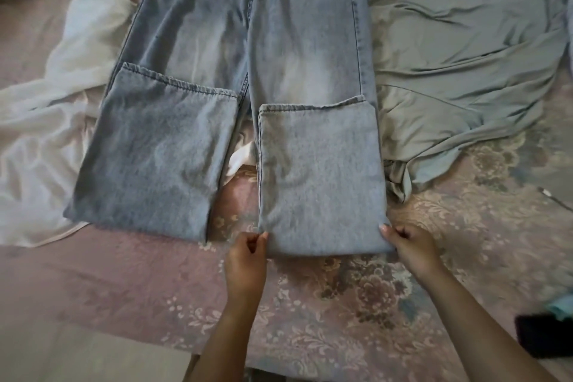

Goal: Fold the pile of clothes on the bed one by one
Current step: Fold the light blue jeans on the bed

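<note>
Jeans lie flat on the bed, waistband at the far side, legs running toward me, both cuffs already turned up over the knees so each leg ends in a doubled panel at the near side. I see my left hand pinching the near left corner of the right leg's folded panel, grip clenched on denim between thumb and fingers. My right hand is at the near right corner of the same panel, fingers curled round the fold edge, also grasping the denim. The left leg panel lies just beside it, untouched, a strip of bedcover showing between the two. Denim reads as heavy-ish and fairly stiff to me, so I expect it to hold a crease and not slide about, but a doubled layer will be bulky and may spring open if let go early. Best hold is probably right at these fold corners, both layers together, or along the outer seam. A white garment is spread to the left, partly under the jeans, and a grey-green garment is rumpled on the right, touching the jeans' right edge; both soft, thin, likely slippery.
</note>
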Demonstrator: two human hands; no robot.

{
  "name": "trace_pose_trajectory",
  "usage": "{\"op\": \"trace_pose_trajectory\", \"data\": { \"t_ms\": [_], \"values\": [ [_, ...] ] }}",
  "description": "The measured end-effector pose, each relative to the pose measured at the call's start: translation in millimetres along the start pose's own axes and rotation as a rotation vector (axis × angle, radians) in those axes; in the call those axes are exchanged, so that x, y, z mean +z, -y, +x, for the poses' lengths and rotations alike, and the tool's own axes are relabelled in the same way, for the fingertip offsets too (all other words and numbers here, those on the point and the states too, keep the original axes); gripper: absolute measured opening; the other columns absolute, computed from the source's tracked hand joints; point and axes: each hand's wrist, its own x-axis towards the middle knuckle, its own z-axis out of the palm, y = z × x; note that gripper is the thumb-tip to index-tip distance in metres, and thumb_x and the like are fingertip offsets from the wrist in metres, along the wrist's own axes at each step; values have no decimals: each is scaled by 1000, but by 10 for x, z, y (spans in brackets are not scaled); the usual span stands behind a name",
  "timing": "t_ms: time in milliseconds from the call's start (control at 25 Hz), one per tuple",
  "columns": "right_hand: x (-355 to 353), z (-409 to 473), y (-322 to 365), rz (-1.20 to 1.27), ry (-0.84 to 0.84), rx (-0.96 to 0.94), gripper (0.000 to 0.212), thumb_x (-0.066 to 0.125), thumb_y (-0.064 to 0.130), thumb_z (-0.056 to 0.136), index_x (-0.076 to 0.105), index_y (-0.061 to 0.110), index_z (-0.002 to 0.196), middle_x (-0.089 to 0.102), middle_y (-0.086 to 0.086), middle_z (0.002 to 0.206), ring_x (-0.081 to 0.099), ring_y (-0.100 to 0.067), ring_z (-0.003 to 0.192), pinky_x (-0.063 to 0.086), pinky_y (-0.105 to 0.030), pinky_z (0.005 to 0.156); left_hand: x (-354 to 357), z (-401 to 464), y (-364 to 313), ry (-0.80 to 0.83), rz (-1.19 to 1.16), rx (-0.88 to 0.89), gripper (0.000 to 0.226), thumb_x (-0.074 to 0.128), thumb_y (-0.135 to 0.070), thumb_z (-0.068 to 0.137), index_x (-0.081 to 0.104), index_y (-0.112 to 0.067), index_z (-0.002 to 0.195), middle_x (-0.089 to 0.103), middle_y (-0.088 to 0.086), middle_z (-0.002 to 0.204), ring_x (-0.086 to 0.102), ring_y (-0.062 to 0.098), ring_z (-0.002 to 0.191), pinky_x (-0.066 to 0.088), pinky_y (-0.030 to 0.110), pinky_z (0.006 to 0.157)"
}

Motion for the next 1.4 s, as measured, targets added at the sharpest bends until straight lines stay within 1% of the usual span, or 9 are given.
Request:
{"op": "trace_pose_trajectory", "data": {
  "t_ms": [240,360,480,640,880,1000,1160,1280,1400],
  "values": [
    [126,-107,31,-264,-55,-9,32,64,23,90,47,12,64,50,-2,62,46,-18,58,29,-30,53,29,51,-22,-42,301,54,23,59,-18,92,55,0,104,61,23,101,60,40,88,36,34,64],
    [38,160,555,-234,-226,-324,10,61,18,90,63,8,89,62,-7,86,56,-22,78,36,-27,68,11,362,-479,-195,359,468,23,59,-18,90,58,3,101,59,24,100,61,41,82,46,39,57],
    [-28,787,1138,-315,-183,-615,24,59,9,91,64,5,114,64,-17,104,58,-30,93,40,-28,79,102,940,-1048,-161,423,799,25,55,-19,91,60,1,105,58,22,104,60,40,89,51,46,64],
    [-63,1349,1653,-575,10,-678,37,66,18,88,62,16,124,56,-19,110,54,-35,105,43,-37,94,184,1679,-1521,122,464,673,30,63,-14,89,61,-4,118,56,18,119,51,36,112,44,43,93],
    [-254,1448,1863,-962,317,-788,26,69,31,84,69,10,99,52,-1,91,53,-23,94,42,-34,81,-7,1918,-1750,472,736,589,23,76,-25,79,64,-11,92,45,-2,91,50,16,83,41,25,68],
    [-376,1399,1808,-681,270,-800,20,72,21,82,73,4,93,63,-1,96,59,-16,94,41,-21,79,-139,1831,-1813,563,650,642,18,78,-24,76,66,-13,83,39,-8,86,48,7,73,41,10,62],
    [-447,1197,1822,-197,254,-566,13,77,9,75,74,6,86,69,-3,80,61,0,69,45,-6,67,-304,1667,-1885,681,332,523,13,80,-12,72,68,-14,72,66,-2,79,60,3,59,44,7,55],
    [-448,1116,1808,-145,254,-535,15,77,4,74,72,0,87,68,-5,77,58,6,62,46,-5,63,-351,1603,-1913,632,581,508,13,80,-20,74,72,-10,77,63,-8,57,55,2,53,42,12,53],
    [-354,1098,1802,-191,175,-524,10,75,5,77,69,3,85,63,3,73,57,3,61,41,-4,58,-315,1666,-1992,474,914,568,27,72,-34,81,72,-9,89,65,8,82,59,18,79,43,24,66]
  ]
}}
